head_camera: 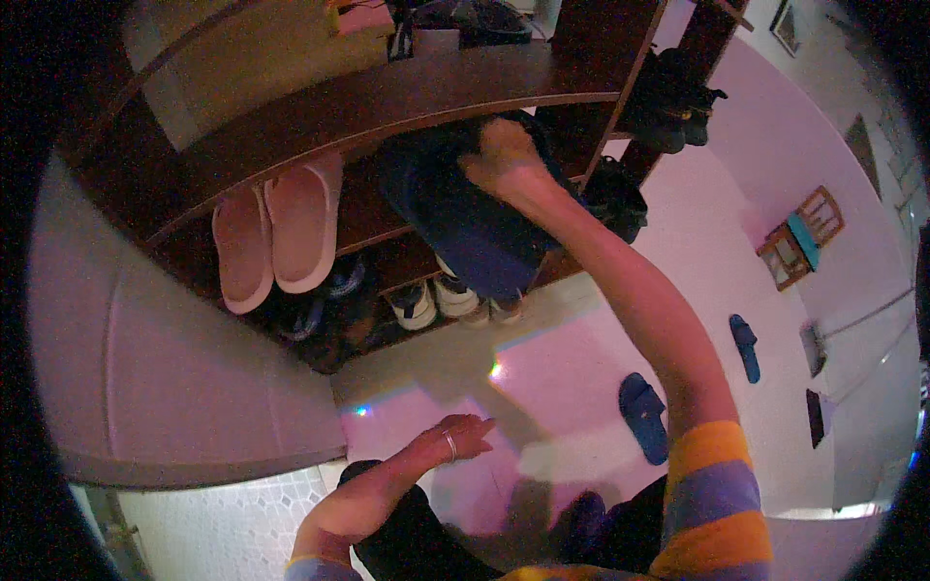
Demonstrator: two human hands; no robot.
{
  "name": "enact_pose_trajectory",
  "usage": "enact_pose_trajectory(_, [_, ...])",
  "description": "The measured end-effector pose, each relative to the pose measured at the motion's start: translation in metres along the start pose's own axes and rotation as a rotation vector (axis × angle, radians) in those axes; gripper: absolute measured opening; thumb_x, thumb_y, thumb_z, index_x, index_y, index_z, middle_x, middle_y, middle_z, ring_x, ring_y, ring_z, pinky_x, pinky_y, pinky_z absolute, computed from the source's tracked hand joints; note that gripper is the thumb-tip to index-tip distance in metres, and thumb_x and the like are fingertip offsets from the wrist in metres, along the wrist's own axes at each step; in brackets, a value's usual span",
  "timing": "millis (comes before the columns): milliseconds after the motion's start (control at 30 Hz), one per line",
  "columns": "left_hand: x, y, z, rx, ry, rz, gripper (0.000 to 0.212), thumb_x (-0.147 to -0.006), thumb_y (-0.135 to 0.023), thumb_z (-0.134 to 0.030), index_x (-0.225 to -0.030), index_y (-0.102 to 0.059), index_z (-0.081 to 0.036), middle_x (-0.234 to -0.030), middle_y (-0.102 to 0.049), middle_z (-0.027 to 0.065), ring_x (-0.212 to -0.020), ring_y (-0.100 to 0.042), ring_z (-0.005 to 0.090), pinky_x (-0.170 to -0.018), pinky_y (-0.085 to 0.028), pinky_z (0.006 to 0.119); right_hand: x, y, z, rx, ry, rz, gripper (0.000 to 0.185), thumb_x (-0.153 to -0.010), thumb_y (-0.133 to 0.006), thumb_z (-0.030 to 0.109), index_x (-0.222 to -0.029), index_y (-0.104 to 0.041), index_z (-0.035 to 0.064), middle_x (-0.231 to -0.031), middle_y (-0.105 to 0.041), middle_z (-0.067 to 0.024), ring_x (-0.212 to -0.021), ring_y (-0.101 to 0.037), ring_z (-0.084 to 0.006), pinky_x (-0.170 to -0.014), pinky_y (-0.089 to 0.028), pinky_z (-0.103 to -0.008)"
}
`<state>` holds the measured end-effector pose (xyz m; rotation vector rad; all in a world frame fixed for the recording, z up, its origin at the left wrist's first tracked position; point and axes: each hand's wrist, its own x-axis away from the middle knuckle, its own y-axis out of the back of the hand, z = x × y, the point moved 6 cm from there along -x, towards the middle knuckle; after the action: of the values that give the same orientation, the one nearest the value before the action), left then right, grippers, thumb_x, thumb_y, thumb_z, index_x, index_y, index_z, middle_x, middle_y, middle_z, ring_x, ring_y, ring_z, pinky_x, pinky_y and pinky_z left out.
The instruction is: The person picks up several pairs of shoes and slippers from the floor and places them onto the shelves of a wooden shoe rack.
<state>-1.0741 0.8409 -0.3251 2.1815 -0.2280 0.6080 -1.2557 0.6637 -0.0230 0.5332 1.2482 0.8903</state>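
Observation:
My right hand (505,156) reaches to the shoe rack and grips a dark navy cloth (465,210) near its upper edge. The cloth hangs over the front of a shelf and hides part of what is behind it. Lower down, my left hand (465,436), with a thin bangle at its wrist, hovers above the floor with nothing in it. To the left of the cloth, a pair of pale pink slippers (272,240) leans on the middle shelf. White-and-black sneakers (436,298) stand on the bottom shelf below the cloth.
The brown wooden shoe rack (508,76) carries several items on top. Dark shoes (672,109) sit at its right side. Blue slippers (643,417) lie apart on the tiled floor. By the far wall is a small wooden chair (803,236). A pale panel (182,348) borders the left.

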Motion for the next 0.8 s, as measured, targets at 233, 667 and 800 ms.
enact_pose_trajectory(233, [0.009, 0.007, -0.005, 0.053, -0.021, 0.015, 0.039, -0.076, -0.055, -0.029, -0.103, -0.046, -0.003, -0.093, -0.057, 0.0194, -0.089, -0.055, 0.0346, -0.076, -0.044, 0.042, -0.035, -0.056, -0.038, 0.094, 0.053, -0.347, 0.038, -0.071, -0.056, 0.014, -0.108, -0.05, 0.0036, -0.11, -0.051, -0.0155, -0.102, -0.047, -0.0337, -0.088, -0.038, -0.0376])
enact_pose_trajectory(667, [-0.012, -0.011, 0.022, 0.025, -0.237, 0.002, 0.041, -0.075, -0.056, -0.032, -0.105, -0.049, -0.004, -0.096, -0.057, 0.0197, -0.091, -0.054, 0.0346, -0.078, -0.044, 0.042, 0.07, 0.083, -0.016, 0.449, -0.004, 0.212, 0.012, -0.077, -0.055, 0.022, -0.078, -0.061, 0.0114, -0.074, -0.061, -0.0076, -0.066, -0.058, -0.0278, -0.056, -0.048, -0.0375])
enact_pose_trajectory(800, [-0.021, -0.019, 0.023, 0.031, -0.217, 0.008, 0.042, -0.075, -0.057, -0.032, -0.103, -0.049, -0.003, -0.095, -0.058, 0.02, -0.09, -0.055, 0.0343, -0.077, -0.044, 0.042, 0.054, 0.217, -0.091, 0.241, -0.1, -0.478, 0.015, -0.075, -0.058, 0.022, -0.078, -0.061, 0.0068, -0.067, -0.06, -0.0127, -0.061, -0.06, -0.0275, -0.054, -0.048, -0.0347])
